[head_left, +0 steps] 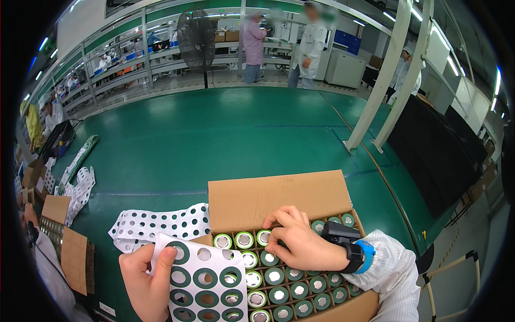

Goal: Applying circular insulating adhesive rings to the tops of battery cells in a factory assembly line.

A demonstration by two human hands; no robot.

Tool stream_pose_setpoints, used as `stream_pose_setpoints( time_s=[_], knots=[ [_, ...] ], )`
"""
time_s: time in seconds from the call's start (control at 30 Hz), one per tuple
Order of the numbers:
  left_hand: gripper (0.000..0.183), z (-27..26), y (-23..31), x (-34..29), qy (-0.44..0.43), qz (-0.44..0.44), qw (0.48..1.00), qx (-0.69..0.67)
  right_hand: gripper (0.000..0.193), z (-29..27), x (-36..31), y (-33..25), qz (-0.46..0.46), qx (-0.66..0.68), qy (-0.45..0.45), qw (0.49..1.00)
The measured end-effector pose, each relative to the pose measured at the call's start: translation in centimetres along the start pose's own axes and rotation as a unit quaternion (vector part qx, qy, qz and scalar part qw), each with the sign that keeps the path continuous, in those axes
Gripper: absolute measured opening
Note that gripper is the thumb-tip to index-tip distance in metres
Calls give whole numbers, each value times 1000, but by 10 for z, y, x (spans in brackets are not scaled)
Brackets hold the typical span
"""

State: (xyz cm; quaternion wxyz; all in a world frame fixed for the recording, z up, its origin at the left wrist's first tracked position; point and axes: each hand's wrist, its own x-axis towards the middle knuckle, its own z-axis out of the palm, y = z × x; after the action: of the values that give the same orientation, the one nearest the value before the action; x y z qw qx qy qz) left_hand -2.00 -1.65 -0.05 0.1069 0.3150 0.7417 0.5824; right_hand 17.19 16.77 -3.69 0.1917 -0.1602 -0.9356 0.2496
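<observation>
Cylindrical cells point(274, 276) stand upright in tight rows inside an open cardboard box point(279, 197) at the near edge of a broad green worktop point(214, 145); each cell shows a silver top, most ringed in green. The box's back flap stands up behind them. To the left of the box lies a used white backing sheet point(161, 224) full of round holes, and more such strips point(79, 185) trail toward the far left, near other cardboard boxes point(64, 236). Beyond the worktop runs a factory hall with green-framed workstations, a black standing fan point(196, 33), white posts point(381, 75) and several people in light coats in the background.

The left hand point(150, 279) comes up from the lower edge and pinches a white sheet of green ring stickers point(206, 279) between thumb and fingers, holding it over the box's left corner. The right hand point(300, 239) reaches in from the right, a dark device and a blue band on its wrist, palm down, fingertips bent onto the top of a cell in the back rows; whether it grips anything cannot be told.
</observation>
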Motion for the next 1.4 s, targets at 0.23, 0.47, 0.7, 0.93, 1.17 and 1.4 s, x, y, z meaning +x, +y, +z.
stream_pose_setpoints(
  time_s=[0.23,0.47,0.7,0.93,1.17,1.4],
  knots=[
    [26,0,3,0,5,11,1000,29,19,4,-2,-11,-47,-188,35,980],
    [28,0,-3,1,0,24,999,35,24,-8,-1,-5,-65,-61,21,996],
    [40,-2,16,4,-25,92,988,124,19,2,-11,-24,-171,-139,-41,975],
    [40,4,17,7,-75,140,984,83,21,-18,-12,-31,-169,-141,-153,963],
    [42,14,14,6,-46,255,955,143,8,-19,-9,-41,-125,125,149,973],
    [34,19,20,0,-210,197,956,49,17,-34,8,-60,-100,240,85,962]
  ],
)
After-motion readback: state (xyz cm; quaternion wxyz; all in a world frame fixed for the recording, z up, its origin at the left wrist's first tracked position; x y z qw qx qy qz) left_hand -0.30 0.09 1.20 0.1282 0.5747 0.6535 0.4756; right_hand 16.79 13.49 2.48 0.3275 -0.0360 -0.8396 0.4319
